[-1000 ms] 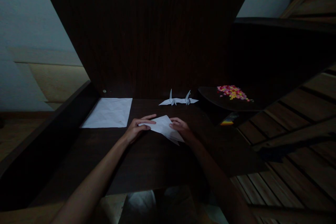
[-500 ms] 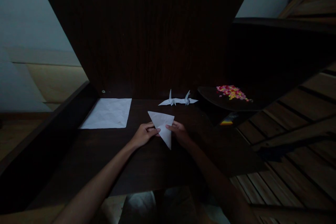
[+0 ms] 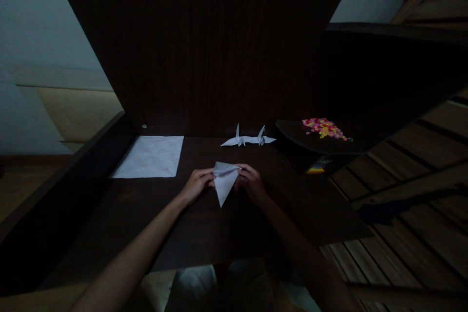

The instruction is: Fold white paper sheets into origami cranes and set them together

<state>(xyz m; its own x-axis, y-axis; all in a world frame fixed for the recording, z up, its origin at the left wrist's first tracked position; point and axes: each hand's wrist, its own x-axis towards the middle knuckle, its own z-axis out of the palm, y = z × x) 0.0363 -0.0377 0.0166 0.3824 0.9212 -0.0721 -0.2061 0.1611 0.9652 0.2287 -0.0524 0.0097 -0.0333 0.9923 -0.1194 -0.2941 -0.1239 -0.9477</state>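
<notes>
A folded sheet of white paper (image 3: 225,186), its lower end narrowing to a point, is held over the dark desk (image 3: 204,234). My left hand (image 3: 199,183) pinches its left edge. On the other side, my right hand (image 3: 250,181) grips the upper right corner, fingers partly behind the paper. A crease or flap runs across the top of the piece. Behind it, against the back panel, stand white folded paper cranes (image 3: 250,140) in a row. To the left lies a flat, creased white paper sheet (image 3: 151,157).
A small rounded shelf (image 3: 292,134) at the right bears a heap of pink, red and yellow bits (image 3: 324,128). Beneath it is a dark item with a yellow stripe (image 3: 316,170). A raised side board (image 3: 73,185) bounds the desk's left; wooden slats (image 3: 402,234) lie at right.
The folded paper has been turned: its lower point has swung left and its top now shows a crease. Both hands have shifted their hold to its upper sides.
</notes>
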